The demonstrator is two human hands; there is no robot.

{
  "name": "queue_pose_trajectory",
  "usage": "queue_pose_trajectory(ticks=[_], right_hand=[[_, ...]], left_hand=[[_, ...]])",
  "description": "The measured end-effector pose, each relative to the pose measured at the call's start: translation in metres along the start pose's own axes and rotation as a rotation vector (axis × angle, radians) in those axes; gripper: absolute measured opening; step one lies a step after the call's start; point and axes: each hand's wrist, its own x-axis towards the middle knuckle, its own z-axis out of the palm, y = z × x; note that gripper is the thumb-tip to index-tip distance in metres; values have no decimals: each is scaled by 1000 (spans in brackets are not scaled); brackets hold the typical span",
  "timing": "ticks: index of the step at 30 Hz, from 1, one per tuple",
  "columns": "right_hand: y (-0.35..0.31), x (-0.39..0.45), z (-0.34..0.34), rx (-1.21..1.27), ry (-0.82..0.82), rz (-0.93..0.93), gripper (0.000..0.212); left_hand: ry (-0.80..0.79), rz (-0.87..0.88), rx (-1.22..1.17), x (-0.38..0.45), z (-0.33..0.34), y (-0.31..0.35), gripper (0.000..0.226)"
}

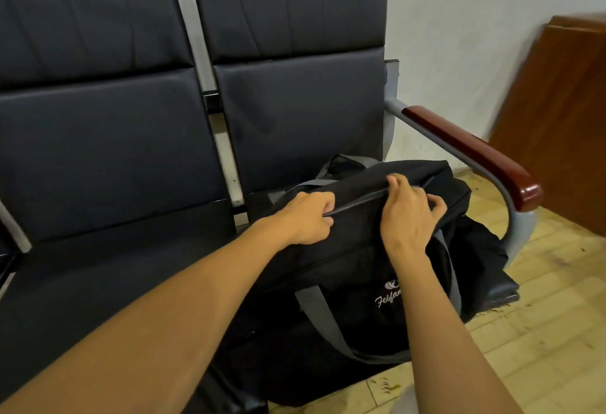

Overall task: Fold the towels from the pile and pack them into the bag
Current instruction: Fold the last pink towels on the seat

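A black duffel bag with grey straps and a white logo lies on the right-hand seat of a bench. Its top zip line runs between my two hands and looks closed there. My left hand grips the bag's top edge at the left end of the zip, fingers curled round the fabric. My right hand pinches the bag's top at the zip further right, thumb and fingers curled on it. No towels are visible; the bag's inside is hidden.
The bench has dark padded seats and backrests. A metal armrest with a red-brown wooden pad curves just right of the bag. A wooden cabinet stands at the far right on a pale tiled floor.
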Motion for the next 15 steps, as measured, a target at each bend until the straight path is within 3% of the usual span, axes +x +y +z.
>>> queue_pose_trajectory(ticks=[3, 5, 9, 15], right_hand=[[29, 23, -3, -46, -63, 4, 39], [36, 27, -4, -89, -129, -89, 40], [45, 29, -12, -155, -165, -219, 32], [63, 46, -17, -195, -146, -302, 30]], left_hand=[[-89, 50, 148, 8, -11, 10, 21], [-38, 105, 219, 18, -8, 26, 17], [133, 196, 316, 55, 29, 74, 55], [83, 156, 236, 87, 53, 94, 35]])
